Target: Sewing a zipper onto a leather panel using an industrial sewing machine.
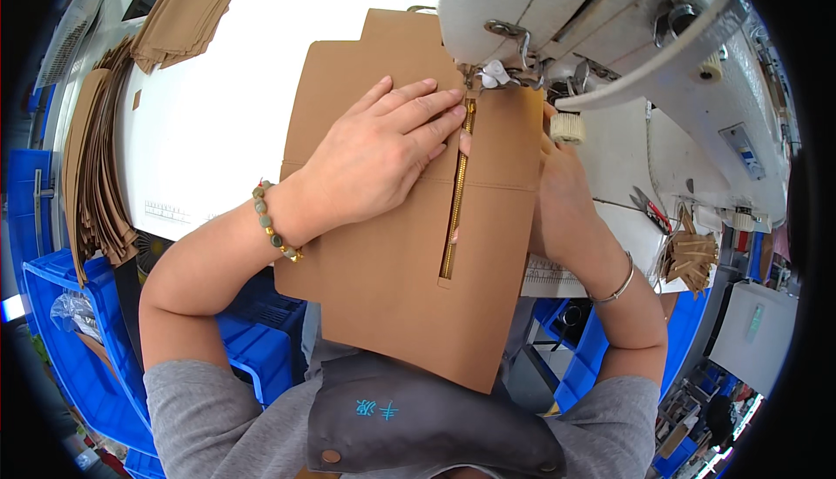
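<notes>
Fingers of our left hand lie flat and nearly straight on the brown panel, gripping nothing, tips just beside the zip; we take it they press the panel down and steer it. Our right hand is at the panel's right edge, partly hidden by it; how far its fingers close we cannot tell. Skin shows through the slot beside the zip, so some probably support it from below. The slot's far end meets the foot of the machine, perhaps to keep its edge straight there. The panel's near end overhangs the table, above our apron. Farther out, stacks of brown pieces sit left, seemingly clear of the panel; snips and strips lie right, blue bins below.
</notes>
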### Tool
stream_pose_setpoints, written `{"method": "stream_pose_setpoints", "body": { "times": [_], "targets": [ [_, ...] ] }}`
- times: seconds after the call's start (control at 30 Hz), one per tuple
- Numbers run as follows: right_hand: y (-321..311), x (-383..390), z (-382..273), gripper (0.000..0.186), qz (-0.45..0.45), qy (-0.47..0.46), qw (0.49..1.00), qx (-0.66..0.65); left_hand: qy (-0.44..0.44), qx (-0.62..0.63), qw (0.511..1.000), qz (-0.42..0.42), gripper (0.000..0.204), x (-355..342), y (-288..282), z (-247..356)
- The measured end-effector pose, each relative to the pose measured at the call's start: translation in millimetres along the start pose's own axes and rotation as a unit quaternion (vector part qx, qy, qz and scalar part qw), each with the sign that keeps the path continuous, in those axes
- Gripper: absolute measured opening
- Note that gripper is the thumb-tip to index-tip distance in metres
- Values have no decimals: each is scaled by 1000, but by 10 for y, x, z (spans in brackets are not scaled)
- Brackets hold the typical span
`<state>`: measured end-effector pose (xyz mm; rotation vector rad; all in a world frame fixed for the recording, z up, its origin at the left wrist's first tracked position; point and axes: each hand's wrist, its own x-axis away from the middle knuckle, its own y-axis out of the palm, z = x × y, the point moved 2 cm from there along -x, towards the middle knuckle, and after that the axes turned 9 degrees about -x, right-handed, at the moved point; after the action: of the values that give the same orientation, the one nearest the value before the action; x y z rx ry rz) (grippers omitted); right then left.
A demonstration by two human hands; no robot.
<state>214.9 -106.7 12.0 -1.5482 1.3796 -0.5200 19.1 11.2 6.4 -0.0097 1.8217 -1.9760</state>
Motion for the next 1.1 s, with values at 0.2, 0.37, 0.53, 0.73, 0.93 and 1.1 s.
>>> {"method": "stream_pose_setpoints", "body": {
  "times": [0.2, 0.37, 0.53, 0.73, 0.93, 1.1],
  "targets": [
    [2, -3, 2, 60, -4, 1, 1000, -3, 3, -10, 1000, -2, 45, -17, -13, 2],
    [12, -4, 14, 60, -2, 4, 1000, -11, 12, -18, 1000, 13, 38, -67, -32, -16],
    [19, 9, 26, 59, -17, 6, 1000, 6, 26, -14, 999, 41, 30, -152, -40, -31],
    [19, 2, 14, 57, -12, 6, 1000, 8, 26, -6, 998, 58, 26, -210, -80, -19],
    [29, 77, 27, 54, -8, 13, 1000, -26, 28, -19, 997, 67, 25, -235, -96, 5],
    [-111, 12, -46, 51, -17, -12, 1000, -9, 24, -12, 997, 78, 26, -226, -88, 14]
  ]
}}
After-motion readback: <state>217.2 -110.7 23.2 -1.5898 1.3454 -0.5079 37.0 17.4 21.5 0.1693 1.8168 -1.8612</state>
